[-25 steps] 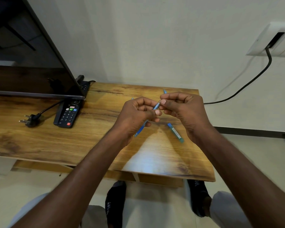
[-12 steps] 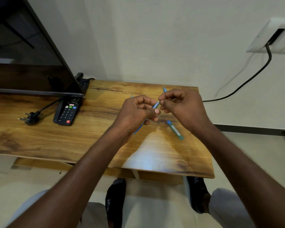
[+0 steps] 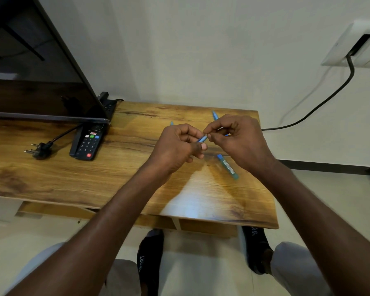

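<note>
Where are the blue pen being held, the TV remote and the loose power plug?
held blue pen (image 3: pixel 202 138): head view, exposed barrel
TV remote (image 3: pixel 86 145): head view, keypad
power plug (image 3: pixel 39 148): head view, black body

Most of the pen (image 3: pixel 201 138) is hidden inside the left hand (image 3: pixel 175 146); only a short end is seen. What is pinched by the right hand (image 3: pixel 239 142) cannot be told. The second pen (image 3: pixel 228 166) is covered at its middle by that hand, its label unreadable. The TV (image 3: pixel 30 71) and socket (image 3: pixel 355 45) are cut by the edges.
</note>
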A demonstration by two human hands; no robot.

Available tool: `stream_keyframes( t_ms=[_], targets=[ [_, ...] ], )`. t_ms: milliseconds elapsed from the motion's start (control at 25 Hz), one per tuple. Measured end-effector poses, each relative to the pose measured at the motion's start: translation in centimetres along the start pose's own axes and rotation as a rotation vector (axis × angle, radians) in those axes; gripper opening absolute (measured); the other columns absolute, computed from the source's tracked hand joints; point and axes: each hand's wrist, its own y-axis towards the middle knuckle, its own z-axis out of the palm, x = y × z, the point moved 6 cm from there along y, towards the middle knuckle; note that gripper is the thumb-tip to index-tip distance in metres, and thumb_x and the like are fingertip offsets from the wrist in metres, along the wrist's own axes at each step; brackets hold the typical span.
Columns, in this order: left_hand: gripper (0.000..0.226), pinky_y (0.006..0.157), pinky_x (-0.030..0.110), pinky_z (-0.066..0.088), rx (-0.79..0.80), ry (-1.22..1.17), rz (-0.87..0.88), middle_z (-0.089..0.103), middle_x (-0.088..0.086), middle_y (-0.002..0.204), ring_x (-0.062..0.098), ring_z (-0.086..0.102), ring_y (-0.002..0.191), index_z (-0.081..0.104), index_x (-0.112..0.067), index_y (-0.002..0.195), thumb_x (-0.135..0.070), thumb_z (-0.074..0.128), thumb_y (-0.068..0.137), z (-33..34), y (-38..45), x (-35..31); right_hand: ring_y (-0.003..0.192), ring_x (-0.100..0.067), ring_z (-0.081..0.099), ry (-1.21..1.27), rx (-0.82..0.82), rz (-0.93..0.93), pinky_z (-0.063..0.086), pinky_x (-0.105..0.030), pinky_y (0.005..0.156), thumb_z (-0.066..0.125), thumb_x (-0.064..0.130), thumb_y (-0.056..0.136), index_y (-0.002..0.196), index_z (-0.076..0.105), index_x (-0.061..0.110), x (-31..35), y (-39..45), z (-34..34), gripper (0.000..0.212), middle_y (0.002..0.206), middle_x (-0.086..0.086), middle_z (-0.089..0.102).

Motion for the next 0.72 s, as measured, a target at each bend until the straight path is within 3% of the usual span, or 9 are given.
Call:
stream_keyframes(
  t_ms=[200,720],
  targets=[
    [0.022,0.065,0.035,0.056,0.005,-0.047,-0.021,0.08,0.012,0.095,0.025,0.079,0.079,0.075,-0.01,0.105,-0.007,0.083,0.085,-0.15,-0.06,-0.12,0.078,-0.012,0.076,0.151,-0.054,0.075,0.063,-0.025,0.07,0.08,0.002,0.09,0.106,0.082,0.013,-0.26,0.18,-0.2,0.02,0.089,0.001,0.079],
    [0.019,0.061,0.033,0.056,-0.032,-0.109,-0.049,0.08,0.015,0.093,0.023,0.078,0.073,0.075,-0.005,0.102,-0.001,0.082,0.085,-0.03,-0.34,-0.16,0.077,-0.009,0.077,0.093,-0.098,0.013,0.064,-0.027,0.069,0.072,-0.001,0.094,0.105,0.081,0.015,0.25,-0.13,0.28,0.021,0.093,0.004,0.078]
  ],
)
